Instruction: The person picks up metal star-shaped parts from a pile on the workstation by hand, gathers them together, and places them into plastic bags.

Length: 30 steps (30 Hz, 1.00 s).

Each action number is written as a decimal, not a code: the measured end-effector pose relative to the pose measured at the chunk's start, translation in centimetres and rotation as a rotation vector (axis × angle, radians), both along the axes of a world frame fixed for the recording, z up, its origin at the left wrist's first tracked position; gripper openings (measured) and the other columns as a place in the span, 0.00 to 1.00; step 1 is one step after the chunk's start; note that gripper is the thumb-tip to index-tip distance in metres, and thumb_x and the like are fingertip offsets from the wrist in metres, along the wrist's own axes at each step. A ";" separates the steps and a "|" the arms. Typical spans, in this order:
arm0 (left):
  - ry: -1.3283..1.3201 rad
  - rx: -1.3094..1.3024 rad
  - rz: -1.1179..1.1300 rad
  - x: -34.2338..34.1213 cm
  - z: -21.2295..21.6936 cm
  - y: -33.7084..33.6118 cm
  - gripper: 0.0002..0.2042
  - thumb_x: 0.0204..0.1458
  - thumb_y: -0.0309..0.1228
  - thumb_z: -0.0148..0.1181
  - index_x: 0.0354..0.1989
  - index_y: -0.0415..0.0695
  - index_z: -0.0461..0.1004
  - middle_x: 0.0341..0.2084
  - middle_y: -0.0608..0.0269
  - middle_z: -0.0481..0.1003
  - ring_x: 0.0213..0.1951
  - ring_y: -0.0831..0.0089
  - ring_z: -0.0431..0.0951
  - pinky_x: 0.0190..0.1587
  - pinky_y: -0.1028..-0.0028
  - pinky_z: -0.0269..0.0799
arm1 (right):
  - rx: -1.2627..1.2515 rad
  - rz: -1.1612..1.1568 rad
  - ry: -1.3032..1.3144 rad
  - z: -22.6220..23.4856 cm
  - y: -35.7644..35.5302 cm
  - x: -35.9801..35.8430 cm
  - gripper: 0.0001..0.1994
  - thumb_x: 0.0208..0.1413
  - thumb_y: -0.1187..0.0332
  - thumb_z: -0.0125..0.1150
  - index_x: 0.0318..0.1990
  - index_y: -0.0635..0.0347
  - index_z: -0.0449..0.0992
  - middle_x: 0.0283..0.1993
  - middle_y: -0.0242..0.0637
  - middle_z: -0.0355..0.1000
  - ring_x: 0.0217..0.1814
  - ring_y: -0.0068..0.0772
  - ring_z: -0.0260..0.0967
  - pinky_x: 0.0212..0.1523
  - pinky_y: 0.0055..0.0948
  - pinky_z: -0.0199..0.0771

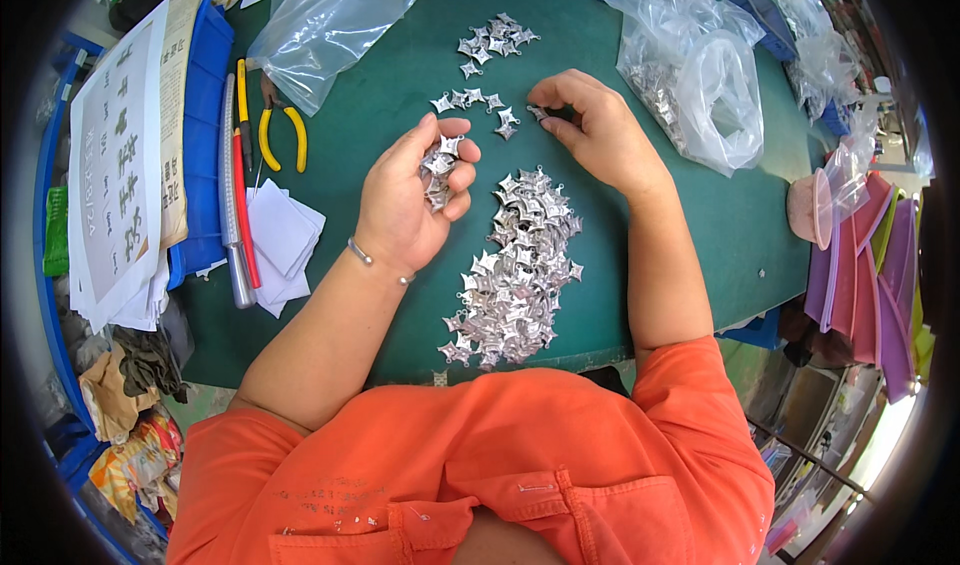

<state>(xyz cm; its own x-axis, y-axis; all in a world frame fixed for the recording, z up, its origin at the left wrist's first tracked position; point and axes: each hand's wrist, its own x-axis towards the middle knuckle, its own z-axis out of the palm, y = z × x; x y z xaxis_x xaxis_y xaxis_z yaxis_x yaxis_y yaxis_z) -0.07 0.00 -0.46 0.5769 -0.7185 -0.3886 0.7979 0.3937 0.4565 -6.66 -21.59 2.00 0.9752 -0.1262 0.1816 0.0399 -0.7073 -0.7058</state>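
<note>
My left hand is turned palm up, its fingers curled around several silver star-shaped metal charms, each with a small loop. Between the thumb and fingertips of my right hand is a single charm, partly covered by the fingers. A large heap of the same charms lies on the green table near my body, between my forearms. Just beyond my hands a short scattered row of charms rests on the table. Farther off sits a smaller pile of charms.
A clear plastic bag of charms stands at the far right, an empty-looking clear bag at the far left. Yellow-handled pliers, a red-handled tool and white paper slips lie left. A blue bin borders the table.
</note>
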 end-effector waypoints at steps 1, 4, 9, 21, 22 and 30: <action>-0.005 0.006 0.000 0.0 0.0 0.1 0.14 0.62 0.39 0.44 0.41 0.39 0.69 0.27 0.61 0.71 0.23 0.78 0.67 0.19 0.79 0.59 | 0.012 -0.011 0.044 0.3 0.2 0.0 0.15 0.41 0.83 0.60 0.40 0.63 0.74 0.39 0.40 0.71 0.41 0.37 0.71 0.41 0.30 0.72; 0.000 0.008 -0.001 -0.1 0.0 0.0 0.14 0.62 0.39 0.43 0.41 0.39 0.69 0.27 0.61 0.71 0.23 0.79 0.67 0.19 0.79 0.59 | -0.048 -0.025 0.023 0.5 0.2 -0.1 0.13 0.41 0.82 0.62 0.38 0.64 0.74 0.35 0.39 0.71 0.39 0.37 0.71 0.40 0.30 0.73; -0.022 0.017 -0.032 0.0 0.0 0.0 0.15 0.62 0.39 0.42 0.42 0.39 0.68 0.29 0.59 0.72 0.24 0.78 0.69 0.18 0.80 0.60 | -0.072 -0.017 0.079 0.3 0.5 0.2 0.11 0.45 0.81 0.64 0.38 0.65 0.73 0.30 0.30 0.71 0.31 0.22 0.68 0.32 0.21 0.70; 0.042 0.000 -0.058 0.1 0.4 0.1 0.16 0.63 0.39 0.41 0.43 0.38 0.67 0.28 0.60 0.70 0.22 0.81 0.65 0.14 0.83 0.56 | -0.241 0.235 -0.037 0.3 2.6 0.7 0.10 0.41 0.82 0.62 0.34 0.63 0.75 0.38 0.39 0.72 0.43 0.41 0.68 0.42 0.33 0.70; 0.046 -0.002 -0.047 0.1 0.4 0.1 0.16 0.63 0.39 0.41 0.43 0.38 0.67 0.28 0.60 0.70 0.21 0.81 0.65 0.14 0.83 0.55 | -0.227 0.208 -0.002 0.4 2.6 0.4 0.10 0.41 0.82 0.62 0.33 0.64 0.75 0.38 0.39 0.72 0.44 0.43 0.68 0.43 0.34 0.70; 0.042 0.005 -0.018 0.1 0.6 0.1 0.15 0.62 0.38 0.43 0.42 0.38 0.68 0.28 0.60 0.70 0.22 0.81 0.66 0.16 0.82 0.56 | -0.073 0.000 0.008 1.6 0.4 -1.7 0.06 0.45 0.79 0.62 0.32 0.65 0.74 0.33 0.39 0.70 0.34 0.34 0.70 0.34 0.27 0.70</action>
<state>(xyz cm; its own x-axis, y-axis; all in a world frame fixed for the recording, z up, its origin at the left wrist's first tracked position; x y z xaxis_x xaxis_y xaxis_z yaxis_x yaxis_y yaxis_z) -0.02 0.06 0.10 0.5466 -0.7269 -0.4158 0.8235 0.3765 0.4243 -8.39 -21.18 3.61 0.9767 -0.1129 0.1826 0.0345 -0.7571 -0.6524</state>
